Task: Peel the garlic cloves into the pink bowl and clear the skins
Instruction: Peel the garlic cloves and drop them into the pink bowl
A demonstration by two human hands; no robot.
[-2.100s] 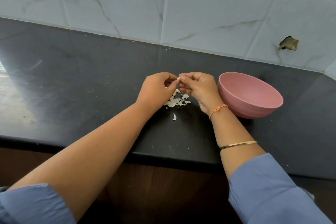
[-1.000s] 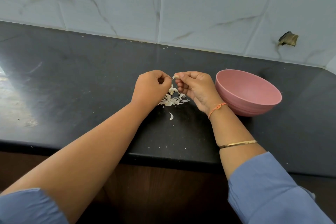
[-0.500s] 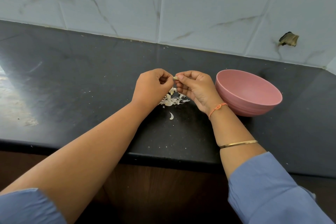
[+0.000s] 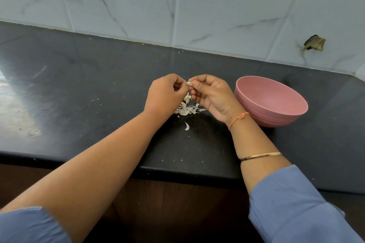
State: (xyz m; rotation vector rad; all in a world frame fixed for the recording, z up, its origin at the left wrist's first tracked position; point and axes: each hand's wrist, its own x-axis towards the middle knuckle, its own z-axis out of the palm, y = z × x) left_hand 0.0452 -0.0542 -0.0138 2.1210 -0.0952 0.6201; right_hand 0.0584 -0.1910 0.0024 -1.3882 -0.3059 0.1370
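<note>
Both hands meet above the black counter [image 4: 88, 92]. My right hand [image 4: 212, 94] pinches a small pale garlic clove [image 4: 189, 83] between thumb and forefinger. My left hand [image 4: 165, 92] has its fingertips curled against the same clove from the left. Directly below them lies a small heap of white garlic skins [image 4: 186, 109], with one loose curl of skin [image 4: 186, 126] nearer to me. The pink bowl [image 4: 276, 108] stands just right of my right hand; its inside is mostly out of sight.
A tiled wall [image 4: 177, 6] backs the counter, with a broken hole [image 4: 314, 43] at the right. The counter's front edge [image 4: 177, 171] runs under my forearms. Glare marks the counter's left side.
The hands have stayed in place over the skin heap, with the fingers working at the clove. The view shifted slightly.
</note>
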